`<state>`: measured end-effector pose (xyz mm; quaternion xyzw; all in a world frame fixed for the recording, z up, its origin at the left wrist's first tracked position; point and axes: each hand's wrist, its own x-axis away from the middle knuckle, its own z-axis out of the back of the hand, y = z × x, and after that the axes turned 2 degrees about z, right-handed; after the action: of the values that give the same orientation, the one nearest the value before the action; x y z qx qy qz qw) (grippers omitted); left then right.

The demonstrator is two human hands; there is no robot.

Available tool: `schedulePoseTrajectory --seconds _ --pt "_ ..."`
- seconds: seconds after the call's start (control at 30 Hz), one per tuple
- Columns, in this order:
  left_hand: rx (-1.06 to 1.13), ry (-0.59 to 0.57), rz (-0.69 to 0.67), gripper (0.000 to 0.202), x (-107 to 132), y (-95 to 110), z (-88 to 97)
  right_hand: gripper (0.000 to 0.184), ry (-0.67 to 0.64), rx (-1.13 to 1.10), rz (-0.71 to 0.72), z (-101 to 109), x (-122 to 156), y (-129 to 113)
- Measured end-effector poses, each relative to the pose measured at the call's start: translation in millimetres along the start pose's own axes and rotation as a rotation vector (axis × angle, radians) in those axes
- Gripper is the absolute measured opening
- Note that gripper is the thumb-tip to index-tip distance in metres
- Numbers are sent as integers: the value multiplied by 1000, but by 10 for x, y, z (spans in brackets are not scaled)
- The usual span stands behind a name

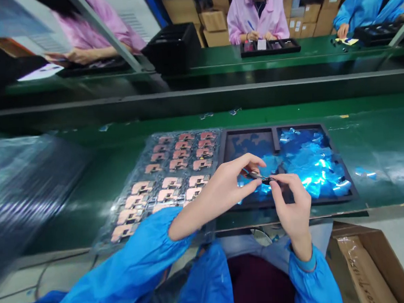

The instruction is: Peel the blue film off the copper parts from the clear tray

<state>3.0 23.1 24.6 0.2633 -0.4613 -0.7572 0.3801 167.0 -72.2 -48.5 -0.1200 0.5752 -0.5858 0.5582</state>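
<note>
My left hand and my right hand meet over the front edge of a black tray. Both pinch one small dark part between fingertips, the left from the left side, the right from the right. The tray's compartments hold a heap of shiny blue film scraps. To the left lies a clear plastic sheet carrying rows of copper-pink flat parts; my left forearm in a blue sleeve crosses its near corner.
The green bench runs left to right. An open cardboard box stands at the lower right. Across a dark conveyor, other people in pink and blue coats work at black trays. Blurred clear trays sit at far left.
</note>
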Motion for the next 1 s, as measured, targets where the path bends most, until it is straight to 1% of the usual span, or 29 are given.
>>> schedulePoseTrajectory --seconds 0.07,0.1,0.17,0.2,0.23,0.33,0.37,0.43,0.47,0.6,0.77,0.8,0.87,0.93,1.0 --pt "237 141 107 14 187 -28 -64 12 -65 -43 -29 -22 64 -92" --pt "343 194 155 14 264 -56 -97 12 -110 -51 -30 -32 94 -137" --pt "478 259 217 16 390 -120 -155 11 -176 -56 -14 -54 143 -214" --pt "496 278 221 15 440 -150 -178 9 -175 -63 -16 -65 161 -243" --pt "485 294 209 13 483 -175 -196 8 -151 -75 -29 -75 174 -267" --pt "400 318 139 8 586 -223 -238 21 -68 -120 -95 -98 194 -314" --pt "384 314 125 7 616 -235 -253 20 -62 -128 -109 -104 197 -325" --pt "369 309 116 8 674 -260 -284 12 -72 -142 -122 -114 204 -347" --pt "367 316 115 8 702 -274 -299 11 -77 -155 -130 -120 209 -358" --pt "379 366 110 6 787 -333 -330 15 -89 -221 -182 -138 221 -386" --pt "402 383 146 5 831 -389 -338 26 -178 -206 -236 -130 199 -377" --pt "415 388 159 6 834 -401 -348 27 -180 -183 -222 -133 198 -373" --pt "442 404 187 9 834 -426 -375 25 -139 -104 -138 -152 208 -365" --pt "458 428 207 12 830 -447 -403 20 -67 32 0 -184 234 -354" --pt "472 430 215 14 828 -455 -420 20 -13 184 149 -216 266 -337"
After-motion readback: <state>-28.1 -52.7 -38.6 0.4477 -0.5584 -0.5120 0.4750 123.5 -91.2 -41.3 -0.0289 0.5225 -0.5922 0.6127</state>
